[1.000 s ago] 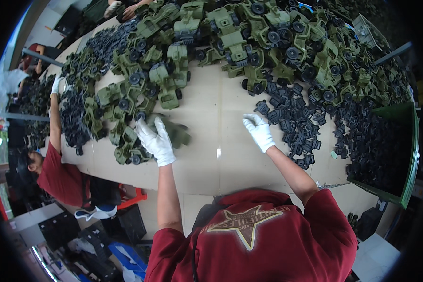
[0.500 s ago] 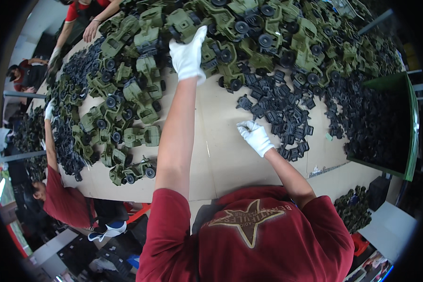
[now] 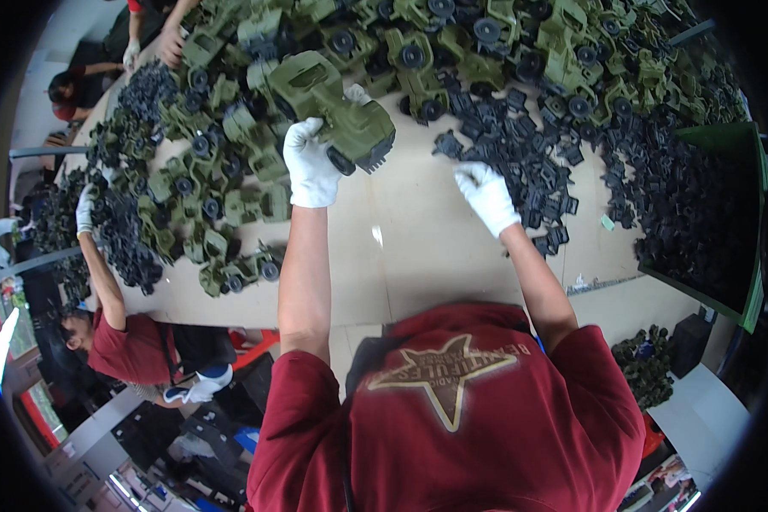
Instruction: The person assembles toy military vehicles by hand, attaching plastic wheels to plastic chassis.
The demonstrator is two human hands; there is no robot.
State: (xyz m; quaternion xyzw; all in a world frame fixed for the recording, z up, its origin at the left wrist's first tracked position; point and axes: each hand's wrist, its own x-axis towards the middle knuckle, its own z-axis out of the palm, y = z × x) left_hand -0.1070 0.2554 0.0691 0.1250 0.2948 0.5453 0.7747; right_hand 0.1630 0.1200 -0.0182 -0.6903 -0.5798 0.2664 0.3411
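My left hand (image 3: 310,175), in a white glove, grips a green toy jeep (image 3: 347,124) and holds it up over the table. Black wheels show along its side, and a black piece with short prongs sits at its lower end. The fingers wrap round the body, partly hidden by it. My right hand (image 3: 491,200), gloved too, hovers by the left edge of a heap of black plastic parts (image 3: 516,141). Its fingers are curled together, and whatever may be between them is too small to tell.
Green toy jeeps (image 3: 486,47) are piled along the far side and left of the table (image 3: 401,247). A green bin (image 3: 757,230) lies at the right with black parts spilling out. Co-workers, one in a red shirt (image 3: 132,354), work at the left and far left.
My left hand has taken a toy jeep from the far pile and brought it nearer. My right hand has shifted slightly right and away from me, toward the black parts.
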